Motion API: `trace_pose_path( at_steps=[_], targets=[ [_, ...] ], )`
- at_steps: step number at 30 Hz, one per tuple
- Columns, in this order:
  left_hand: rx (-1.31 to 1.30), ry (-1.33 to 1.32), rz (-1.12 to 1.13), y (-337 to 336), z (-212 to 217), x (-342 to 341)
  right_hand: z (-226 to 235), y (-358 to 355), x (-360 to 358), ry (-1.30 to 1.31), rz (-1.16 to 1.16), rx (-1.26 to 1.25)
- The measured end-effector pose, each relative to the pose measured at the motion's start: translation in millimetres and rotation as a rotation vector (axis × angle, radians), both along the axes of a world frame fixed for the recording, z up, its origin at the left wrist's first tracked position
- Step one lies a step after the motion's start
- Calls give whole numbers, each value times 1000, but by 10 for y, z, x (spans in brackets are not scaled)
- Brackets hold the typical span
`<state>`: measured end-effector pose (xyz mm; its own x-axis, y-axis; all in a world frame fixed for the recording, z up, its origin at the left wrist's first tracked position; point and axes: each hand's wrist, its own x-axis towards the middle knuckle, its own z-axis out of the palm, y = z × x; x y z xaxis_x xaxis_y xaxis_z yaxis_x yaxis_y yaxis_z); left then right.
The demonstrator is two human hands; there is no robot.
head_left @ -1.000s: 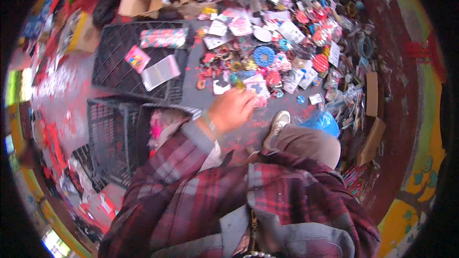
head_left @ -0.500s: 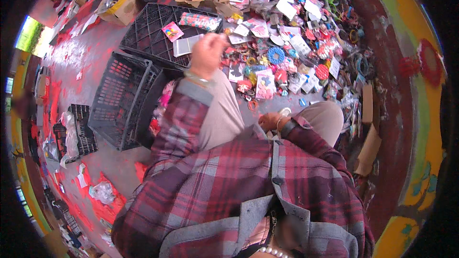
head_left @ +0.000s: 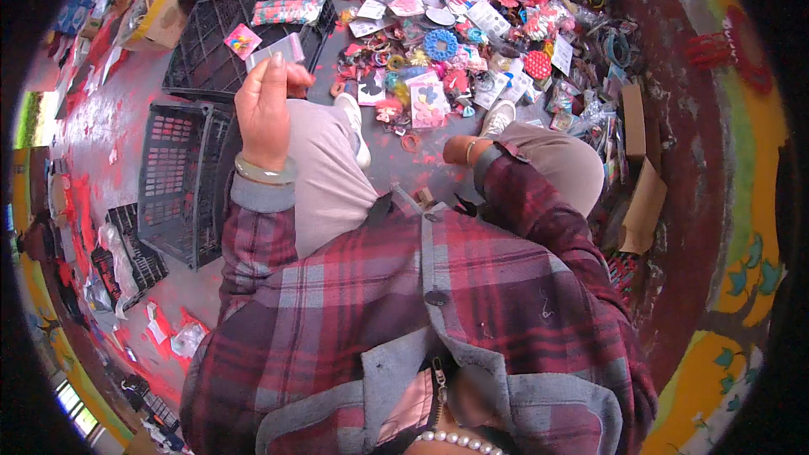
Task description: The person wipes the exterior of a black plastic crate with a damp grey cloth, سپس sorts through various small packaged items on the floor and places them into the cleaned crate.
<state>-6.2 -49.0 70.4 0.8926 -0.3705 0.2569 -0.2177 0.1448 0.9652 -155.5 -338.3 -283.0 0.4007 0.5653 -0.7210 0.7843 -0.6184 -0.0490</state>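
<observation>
While the left hand (head_left: 265, 109) pinches a flat clear packet (head_left: 282, 49), black lattice plastic crates (head_left: 181, 177) lie beneath it. Right hand (head_left: 457, 150) sits mostly hidden by its sleeve, grip indeterminable, near glossy scattered trinkets (head_left: 438, 76).

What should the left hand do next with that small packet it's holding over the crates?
Probably lower the small clear packet into the black crate just beyond it. The left hand pinches it right at that crate's near edge, where similar packets already lie; the right hand rests by the knee.

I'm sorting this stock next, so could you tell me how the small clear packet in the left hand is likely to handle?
The clear packet, pinched in the left hand, looks thin and flat, so it is probably light. Its glossy film may be slippery. It appears to hold its shape, so it is likely semi-stiff rather than floppy.
</observation>
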Motion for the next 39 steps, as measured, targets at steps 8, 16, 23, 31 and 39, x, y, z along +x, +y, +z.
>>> trace_pose_path(
  at_steps=[8,16,23,31,39],
  targets=[
    [125,271,-46,-696,-268,257,-702,-405,534,13,-923,179],
    [208,120,-188,-751,-268,380,-1425,-345,471,372,-2576,779],
    [124,58,-292,-806,-316,448,-1203,67,396,99,-2232,826],
    [175,24,-263,-740,-270,417,-654,-174,744,-510,-2047,611],
    [226,14,-286,-742,-280,438,-898,-335,801,-242,-2248,442]
  ],
)
